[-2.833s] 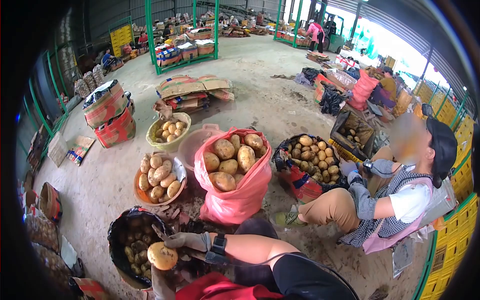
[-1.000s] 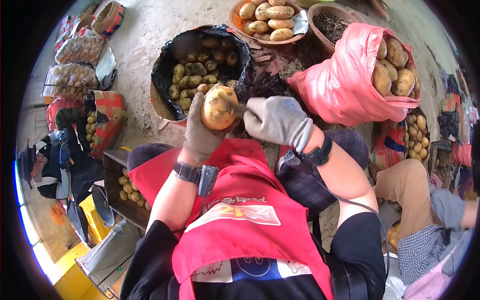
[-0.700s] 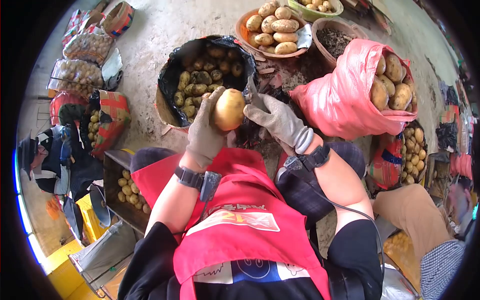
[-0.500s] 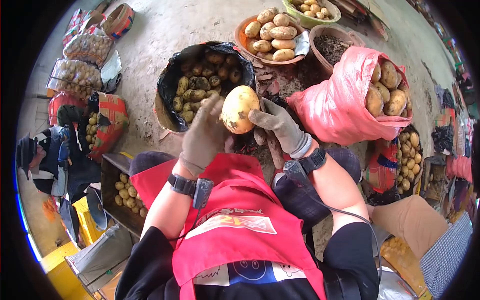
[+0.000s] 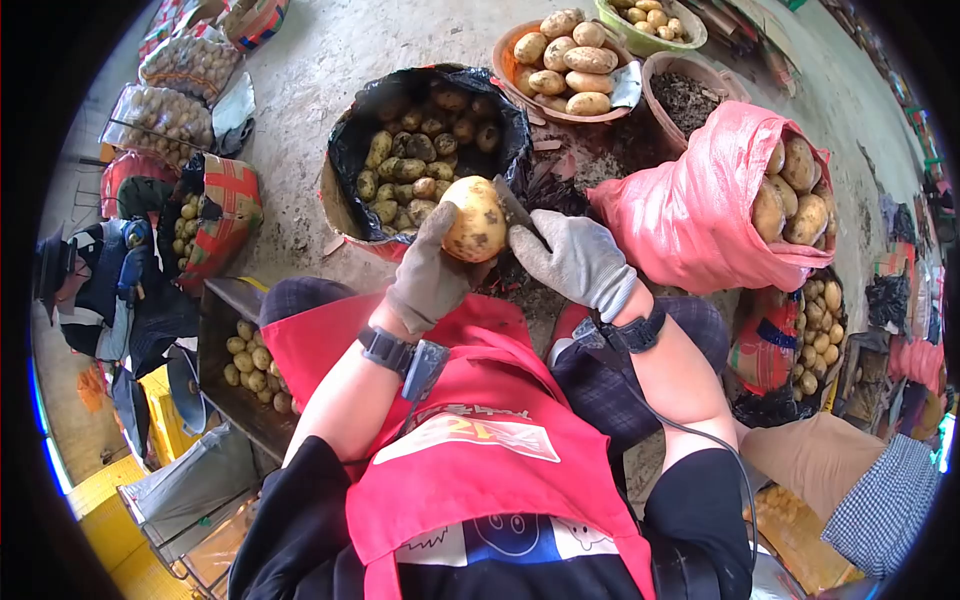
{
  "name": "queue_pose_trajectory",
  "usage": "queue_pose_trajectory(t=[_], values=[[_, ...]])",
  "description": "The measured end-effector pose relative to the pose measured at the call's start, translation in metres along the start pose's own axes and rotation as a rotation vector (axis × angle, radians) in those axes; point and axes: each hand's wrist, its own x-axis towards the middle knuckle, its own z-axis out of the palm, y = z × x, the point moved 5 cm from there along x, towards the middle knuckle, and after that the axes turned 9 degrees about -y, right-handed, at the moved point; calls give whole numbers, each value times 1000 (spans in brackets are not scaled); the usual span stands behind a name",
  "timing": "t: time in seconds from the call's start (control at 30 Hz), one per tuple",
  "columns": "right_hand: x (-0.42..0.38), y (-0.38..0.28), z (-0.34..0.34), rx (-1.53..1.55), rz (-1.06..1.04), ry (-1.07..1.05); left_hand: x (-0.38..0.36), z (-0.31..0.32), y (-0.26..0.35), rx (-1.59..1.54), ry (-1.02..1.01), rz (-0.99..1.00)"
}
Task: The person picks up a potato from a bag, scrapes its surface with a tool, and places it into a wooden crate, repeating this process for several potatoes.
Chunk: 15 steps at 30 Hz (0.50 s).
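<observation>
My left hand (image 5: 430,277), in a soiled grey glove, is wrapped round the left and lower side of a large yellow potato (image 5: 474,220) with dark dirt patches. From the right, my gloved right hand (image 5: 578,260) grips a dark, flat knife-like blade (image 5: 511,205), held against or very close to the potato's right side. Its handle is hidden in the glove. Just beyond the potato stands a basket lined with black plastic (image 5: 345,150), with several smaller, dirtier potatoes (image 5: 410,170) inside.
On the right, a pink sack (image 5: 700,215) of large potatoes lies tilted. Farther back are a bowl of potatoes (image 5: 575,65), a bucket of dark soil (image 5: 685,100) and a green basin (image 5: 655,22). A box of small potatoes (image 5: 250,365) sits left of my knee; bagged potatoes (image 5: 160,125) line the far left.
My left hand has closed on the potato, where it was blurred beside it. My right hand has let go of the potato and moved right, the blade now showing. The potato sits slightly lower in my hands.
</observation>
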Motion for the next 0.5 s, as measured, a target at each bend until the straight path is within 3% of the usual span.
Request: queue_pose_trajectory(t=[0.1,0.17,0.23,0.33,0.47,0.5], values=[[-5,-25,6,-76,-96,-56,9,7,3,85,10,88],[-8,-32,37,-315,-35,-269,13,1,1,129,57,16],[-11,-29,39,-275,-78,-204,15,4,4,135,59,70],[-9,-29,7,-181,-136,29,14,11,7,-135,-63,-37],[-5,-18,4,-248,-107,119,16,4,2,-98,60,30],[-7,-24,7,-255,-148,155,20,2,3,-33,9,104]])
